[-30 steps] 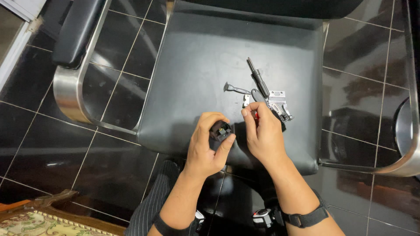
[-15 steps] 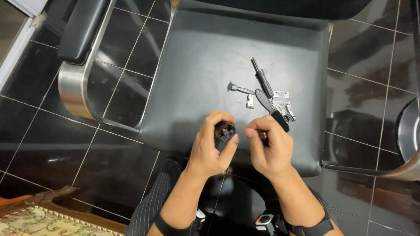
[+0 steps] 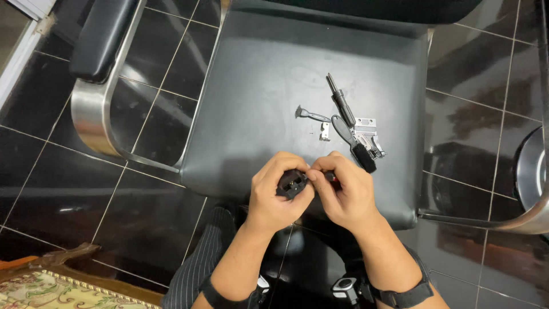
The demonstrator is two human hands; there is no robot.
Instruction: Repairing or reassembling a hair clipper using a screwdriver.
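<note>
A small black part point(image 3: 291, 184) is sitting just below the middle of the frame, the left hand point(image 3: 278, 194) curling closed around it while the right hand point(image 3: 343, 191) is pinching a thin red-tipped tool point(image 3: 331, 178) against its face, so a fastener seems to be getting worked. The next move is probably calling for steady, square pressure. Upward and right on the black chair seat point(image 3: 257, 103), a brush point(image 3: 353, 142), metal blade point(image 3: 366, 136), lever point(image 3: 311, 114) and bracket point(image 3: 325, 133) are lying apart.
</note>
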